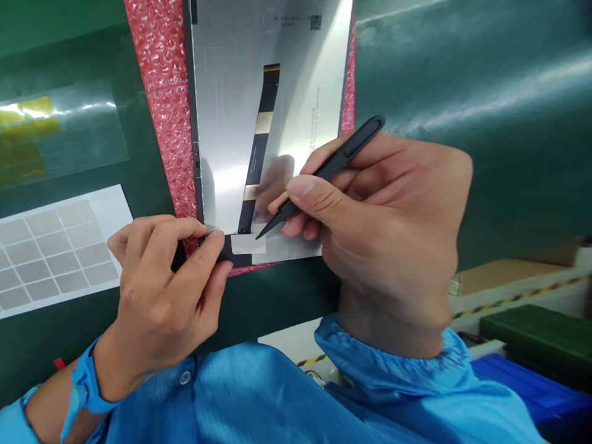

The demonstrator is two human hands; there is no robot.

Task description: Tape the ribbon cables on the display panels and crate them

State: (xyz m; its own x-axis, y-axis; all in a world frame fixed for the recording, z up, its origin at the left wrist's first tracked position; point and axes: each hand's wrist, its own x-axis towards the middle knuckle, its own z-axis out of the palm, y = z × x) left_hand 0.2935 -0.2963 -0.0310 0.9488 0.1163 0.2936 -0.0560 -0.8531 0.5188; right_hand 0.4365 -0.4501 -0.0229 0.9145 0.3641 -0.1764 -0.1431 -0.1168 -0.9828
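Observation:
A silver-backed display panel [231, 74] lies flat, with a black ribbon cable [261, 148] running down its middle. Near the panel's lower edge, a small pale rectangular sticker [245, 244] covers part of a black strip at the cable's foot. My right hand [379, 222] is closed around slim black tweezers [333, 163], their pointed tip at the sticker's upper right; whether it touches cannot be told. At the panel's lower left corner, my left hand [169, 277] is closed, its fingertips bunched on the edge and the thumb just below.
Pink bubble wrap [161, 92] lies beneath the panel on a green mat [277, 302]. To the left are a white sheet of grey square stickers [55, 253] and a clear sheet with yellow pieces [28, 135]. A blue bin [522, 382] stands at lower right.

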